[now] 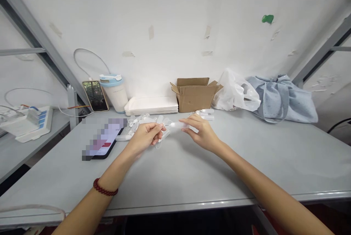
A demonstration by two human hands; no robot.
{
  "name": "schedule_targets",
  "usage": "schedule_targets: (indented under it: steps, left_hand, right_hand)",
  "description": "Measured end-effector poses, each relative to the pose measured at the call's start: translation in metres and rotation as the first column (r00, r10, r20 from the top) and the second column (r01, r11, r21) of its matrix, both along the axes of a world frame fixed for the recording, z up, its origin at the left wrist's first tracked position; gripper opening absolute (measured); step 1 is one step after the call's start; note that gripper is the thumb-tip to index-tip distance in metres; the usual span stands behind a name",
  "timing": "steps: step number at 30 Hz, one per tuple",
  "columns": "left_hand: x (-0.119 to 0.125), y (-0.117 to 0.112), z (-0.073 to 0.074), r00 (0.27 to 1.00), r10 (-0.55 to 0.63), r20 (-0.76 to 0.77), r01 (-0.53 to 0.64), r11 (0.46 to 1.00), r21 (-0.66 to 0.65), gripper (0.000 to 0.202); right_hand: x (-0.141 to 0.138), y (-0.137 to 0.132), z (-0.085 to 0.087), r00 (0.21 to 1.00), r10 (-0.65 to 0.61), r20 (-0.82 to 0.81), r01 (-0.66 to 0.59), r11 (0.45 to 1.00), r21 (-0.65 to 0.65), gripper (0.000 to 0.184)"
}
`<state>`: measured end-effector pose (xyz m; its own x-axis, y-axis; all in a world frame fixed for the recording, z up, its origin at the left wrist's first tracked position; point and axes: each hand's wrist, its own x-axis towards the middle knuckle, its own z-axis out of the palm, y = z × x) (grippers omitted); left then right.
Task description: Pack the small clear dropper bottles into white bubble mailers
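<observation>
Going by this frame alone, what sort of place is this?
Probably a workshop or packing bench: a plain grey table, an open cardboard box and a pile of small translucent plastic pieces.

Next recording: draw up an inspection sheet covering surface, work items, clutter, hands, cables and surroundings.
Surface: grey tabletop.
Work items: translucent plastic piece between the hands; pile of small plastic pieces behind.
Clutter: lit phone lying left; along the back, upright phone, lidded tumbler, flat white stack, open cardboard box, white plastic bag, blue cloth bag.
Hands: right hand grips the piece; left hand pinched near its other end, hold unclear.
Cables: white cable arcing behind upright phone.
Surroundings: white wall with tape remnants; power strip at left.
</observation>
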<state>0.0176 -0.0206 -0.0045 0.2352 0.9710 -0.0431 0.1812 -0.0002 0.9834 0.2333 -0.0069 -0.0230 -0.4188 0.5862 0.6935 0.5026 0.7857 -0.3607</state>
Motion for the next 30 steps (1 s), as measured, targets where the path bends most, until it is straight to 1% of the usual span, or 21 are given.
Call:
schedule_targets:
  steps: [7,11,19,30]
  left_hand:
    - [0.0004,0.0013,-0.0031,0.998,-0.005,0.06,0.008,0.999,-0.051,0.032]
    - [-0.0004,0.0008,-0.0039,0.997,-0.008,0.08,0.014,0.997,-0.071,0.033]
    - [-0.0006,0.0001,-0.0044,0.994,-0.016,0.109,0.024,0.997,-0.074,0.033]
    - [-0.0022,0.001,-0.0056,0.995,-0.02,0.097,0.027,0.997,-0.069,0.034]
  right_hand:
    - [-0.0039,0.0002,-0.003,1.0,0.029,-0.003,-0.029,1.0,0.0,0.021]
    - [-0.0039,-0.0011,-0.0016,0.999,0.033,0.003,-0.033,0.999,-0.001,0.021]
    - [-0.0038,-0.0026,-0.0019,0.999,0.041,0.015,-0.04,0.999,-0.012,0.021]
    - [-0.0057,-0.0049,-0.002,1.0,0.022,0.017,-0.022,1.0,-0.018,0.021]
